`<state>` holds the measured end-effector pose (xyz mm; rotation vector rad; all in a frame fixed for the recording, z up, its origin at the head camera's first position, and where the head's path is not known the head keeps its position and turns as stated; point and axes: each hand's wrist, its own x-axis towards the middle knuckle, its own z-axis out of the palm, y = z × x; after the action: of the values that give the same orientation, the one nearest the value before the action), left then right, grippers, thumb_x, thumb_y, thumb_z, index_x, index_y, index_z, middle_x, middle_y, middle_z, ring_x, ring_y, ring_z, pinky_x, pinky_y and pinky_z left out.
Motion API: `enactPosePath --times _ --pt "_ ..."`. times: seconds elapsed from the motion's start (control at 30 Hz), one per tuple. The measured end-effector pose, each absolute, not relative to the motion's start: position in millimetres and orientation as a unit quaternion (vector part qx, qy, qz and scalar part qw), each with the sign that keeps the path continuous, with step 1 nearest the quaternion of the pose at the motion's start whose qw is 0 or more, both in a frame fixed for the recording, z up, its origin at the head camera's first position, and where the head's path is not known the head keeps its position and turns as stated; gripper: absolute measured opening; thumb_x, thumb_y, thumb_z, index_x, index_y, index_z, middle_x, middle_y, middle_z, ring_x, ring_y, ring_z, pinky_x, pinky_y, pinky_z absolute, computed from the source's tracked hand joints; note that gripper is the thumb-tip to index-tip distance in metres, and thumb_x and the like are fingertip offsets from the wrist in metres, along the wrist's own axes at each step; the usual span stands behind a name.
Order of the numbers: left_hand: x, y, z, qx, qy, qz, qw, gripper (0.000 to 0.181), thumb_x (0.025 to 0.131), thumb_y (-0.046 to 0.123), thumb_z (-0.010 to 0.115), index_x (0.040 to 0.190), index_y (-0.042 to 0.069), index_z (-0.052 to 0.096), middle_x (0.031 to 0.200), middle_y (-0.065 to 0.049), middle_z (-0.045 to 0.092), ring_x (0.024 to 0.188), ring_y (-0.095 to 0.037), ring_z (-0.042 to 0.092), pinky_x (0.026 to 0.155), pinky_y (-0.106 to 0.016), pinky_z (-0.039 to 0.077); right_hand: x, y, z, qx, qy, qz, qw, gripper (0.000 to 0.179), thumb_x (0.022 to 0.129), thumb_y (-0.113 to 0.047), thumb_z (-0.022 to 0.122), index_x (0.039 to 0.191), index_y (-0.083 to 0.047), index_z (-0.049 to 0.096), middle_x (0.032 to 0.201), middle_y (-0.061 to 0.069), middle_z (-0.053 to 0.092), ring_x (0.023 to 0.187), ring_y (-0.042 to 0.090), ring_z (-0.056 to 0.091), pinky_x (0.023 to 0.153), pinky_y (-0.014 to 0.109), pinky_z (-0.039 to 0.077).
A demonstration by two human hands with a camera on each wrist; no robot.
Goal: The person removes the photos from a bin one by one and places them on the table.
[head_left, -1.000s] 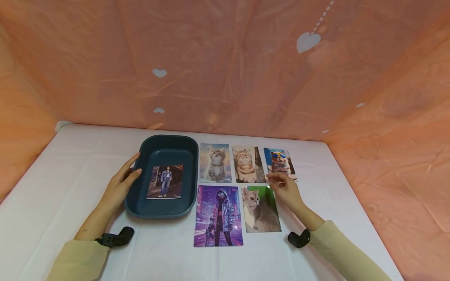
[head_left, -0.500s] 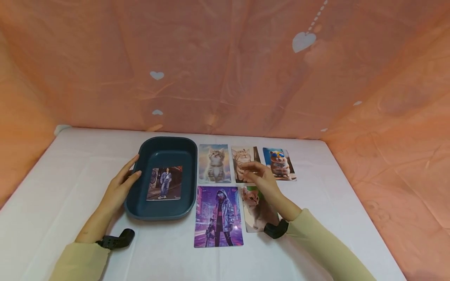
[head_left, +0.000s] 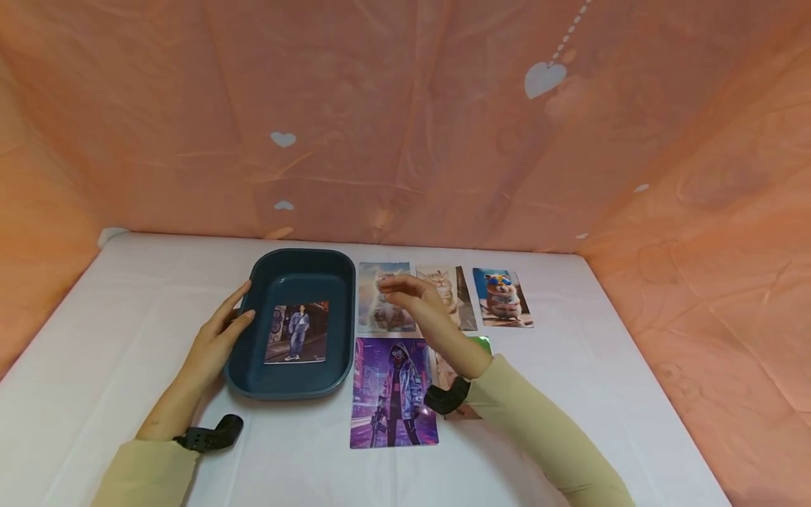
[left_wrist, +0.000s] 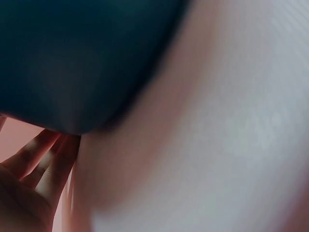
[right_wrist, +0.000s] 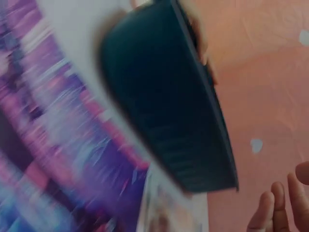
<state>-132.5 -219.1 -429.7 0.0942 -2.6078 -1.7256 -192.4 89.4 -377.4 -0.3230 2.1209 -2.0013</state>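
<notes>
My left hand (head_left: 205, 345) rests against the left side of a dark teal tray (head_left: 304, 391), thumb near the rim; its straight fingers (left_wrist: 60, 166) touch the outer wall. A photo card of a standing person (head_left: 296, 334) lies in the tray. Above the grey kitten card (head_left: 374, 317) hovers my right hand (head_left: 423, 304), fingers slightly bent and nothing seen between them. Its fingers (right_wrist: 279, 208) are apart from the tray in the right wrist view. The right forearm partly covers the orange cat card (head_left: 467, 303) and the green-backed cat card (head_left: 484, 343).
A purple card of a hooded figure (head_left: 393, 394) lies nearest me, right of the tray. At the far right of the back row is a hamster card (head_left: 503, 296). The white tabletop (head_left: 570, 401) meets an orange cloth backdrop (head_left: 405, 141) behind.
My right hand has swept left from beside the hamster and green-backed cat cards, over the orange cat card, to the grey kitten card. The left hand, tray and cards keep their places.
</notes>
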Motion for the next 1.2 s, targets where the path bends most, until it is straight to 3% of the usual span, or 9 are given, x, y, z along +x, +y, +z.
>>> enactPosePath --times 0.13,0.27,0.33,0.37,0.5,0.67,0.9,1.07,1.2 --pt "-133 -218 -429 0.028 -0.833 -0.552 0.009 0.055 0.097 0.04 0.04 0.148 0.034 0.018 0.139 -0.03 0.037 0.121 -0.04 0.039 0.098 -0.062 0.029 -197 71 -370 -0.101 0.724 -0.67 0.128 0.028 0.088 -0.007 0.056 0.114 0.003 0.061 0.116 0.016 0.061 0.098 0.015 0.06 0.093 0.051 0.043" --pt "-133 -219 -430 0.029 -0.838 -0.545 0.011 0.055 0.097 0.04 0.041 0.147 0.035 0.019 0.136 -0.028 0.042 0.107 -0.015 0.046 0.096 -0.057 0.033 -201 56 -365 -0.099 0.731 -0.659 0.148 0.028 0.089 -0.012 0.057 0.114 -0.001 0.063 0.118 0.015 0.061 0.094 0.011 0.059 0.093 0.052 0.042" --pt "-133 -218 -430 0.031 -0.839 -0.543 0.01 0.055 0.097 0.04 0.041 0.147 0.035 0.02 0.135 -0.028 0.043 0.107 -0.013 0.046 0.096 -0.057 0.034 -203 49 -363 -0.102 0.731 -0.656 0.157 0.028 0.089 -0.013 0.058 0.114 -0.002 0.063 0.12 0.014 0.061 0.096 0.013 0.059 0.093 0.048 0.045" --pt "-133 -218 -431 0.031 -0.839 -0.544 0.009 0.055 0.097 0.04 0.041 0.147 0.035 0.019 0.135 -0.028 0.043 0.107 -0.014 0.047 0.096 -0.057 0.034 -204 45 -362 -0.102 0.731 -0.655 0.164 0.028 0.089 -0.014 0.058 0.115 -0.003 0.063 0.121 0.013 0.061 0.098 0.014 0.059 0.092 0.045 0.046" --pt "-133 -218 -431 0.033 -0.835 -0.549 0.003 0.055 0.097 0.04 0.041 0.147 0.035 0.018 0.136 -0.029 0.041 0.119 -0.037 0.042 0.097 -0.059 0.032 -209 31 -360 -0.108 0.737 -0.64 0.189 0.03 0.09 -0.016 0.058 0.117 -0.006 0.063 0.124 0.009 0.06 0.108 0.02 0.057 0.091 0.037 0.048" --pt "-133 -218 -430 0.034 -0.837 -0.547 0.008 0.055 0.097 0.039 0.04 0.147 0.034 0.019 0.136 -0.029 0.042 0.118 -0.037 0.042 0.097 -0.058 0.033 -214 14 -357 -0.106 0.742 -0.63 0.203 0.03 0.09 -0.02 0.058 0.117 -0.009 0.063 0.123 0.005 0.06 0.109 0.019 0.057 0.092 0.034 0.047" --pt "-134 -218 -431 0.034 -0.835 -0.55 0.008 0.055 0.097 0.039 0.041 0.148 0.034 0.019 0.136 -0.029 0.04 0.121 -0.04 0.042 0.098 -0.06 0.031 -220 -6 -360 -0.065 0.734 -0.643 0.211 0.031 0.088 -0.015 0.061 0.117 -0.006 0.063 0.123 0.008 0.061 0.109 0.022 0.058 0.098 0.041 0.045" --pt "-133 -219 -430 0.035 -0.834 -0.551 0.004 0.055 0.097 0.04 0.041 0.147 0.035 0.019 0.137 -0.029 0.04 0.122 -0.041 0.04 0.099 -0.061 0.029 -223 -16 -365 -0.044 0.746 -0.631 0.209 0.033 0.087 -0.014 0.062 0.119 -0.006 0.063 0.122 0.008 0.061 0.11 0.023 0.058 0.096 0.036 0.046" --pt "-133 -219 -431 0.034 -0.833 -0.552 0.002 0.055 0.097 0.041 0.041 0.147 0.036 0.019 0.138 -0.029 0.039 0.123 -0.04 0.04 0.099 -0.061 0.029 -224 -20 -369 -0.051 0.769 -0.596 0.225 0.036 0.087 -0.016 0.061 0.123 -0.009 0.06 0.128 0.008 0.057 0.116 0.024 0.054 0.099 0.037 0.043"
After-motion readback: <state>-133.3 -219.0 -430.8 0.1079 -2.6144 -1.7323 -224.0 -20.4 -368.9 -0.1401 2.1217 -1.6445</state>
